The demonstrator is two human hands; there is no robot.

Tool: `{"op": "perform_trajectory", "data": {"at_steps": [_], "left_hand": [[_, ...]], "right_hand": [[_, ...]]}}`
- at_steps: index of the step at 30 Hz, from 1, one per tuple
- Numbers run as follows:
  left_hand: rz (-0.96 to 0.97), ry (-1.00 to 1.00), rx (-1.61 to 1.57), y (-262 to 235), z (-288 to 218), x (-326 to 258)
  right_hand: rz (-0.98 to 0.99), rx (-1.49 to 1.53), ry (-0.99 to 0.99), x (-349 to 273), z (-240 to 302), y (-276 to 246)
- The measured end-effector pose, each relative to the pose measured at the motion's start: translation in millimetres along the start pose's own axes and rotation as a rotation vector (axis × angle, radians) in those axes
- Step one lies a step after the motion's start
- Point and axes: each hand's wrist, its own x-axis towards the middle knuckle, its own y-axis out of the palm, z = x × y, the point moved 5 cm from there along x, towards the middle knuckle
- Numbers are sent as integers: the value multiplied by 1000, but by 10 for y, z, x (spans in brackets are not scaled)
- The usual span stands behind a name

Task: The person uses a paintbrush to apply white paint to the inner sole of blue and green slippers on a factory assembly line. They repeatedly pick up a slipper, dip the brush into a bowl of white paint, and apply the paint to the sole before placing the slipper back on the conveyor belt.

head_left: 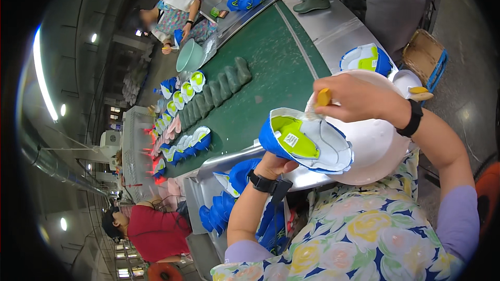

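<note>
My left hand [276, 165] grips a blue and white shoe upper [304, 139] from below, its lime green lining facing up. My right hand [357, 98] holds a small brush with a yellow handle [323, 97] against the upper's white rim. Both hands work over a large pale bowl [380, 145] that rests at the edge of the metal bench. A black watch is on each wrist.
A green conveyor belt [271, 67] carries rows of blue shoe uppers [182, 93] and dark green soles [224, 86]. More blue uppers [364, 58] lie behind the bowl and in a pile [224, 208] below the bench. A person in red [156, 231] and another person [177, 13] sit along the line.
</note>
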Motion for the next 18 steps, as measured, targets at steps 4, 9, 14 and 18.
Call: {"op": "perform_trajectory", "data": {"at_steps": [4,9,14,18], "left_hand": [[41,-6,5,-257,-176,37],[-19,-233,96,-391,-53,105],[-17,-147,202,-18,11,88],[-10,59,167,-12,-36,37]], "right_hand": [[55,-40,133,-201,-84,-44],[-222,52,-84,-13,222,-203],[-44,37,-187,79,234,30],[172,-176,60,-124,188,-92]]}}
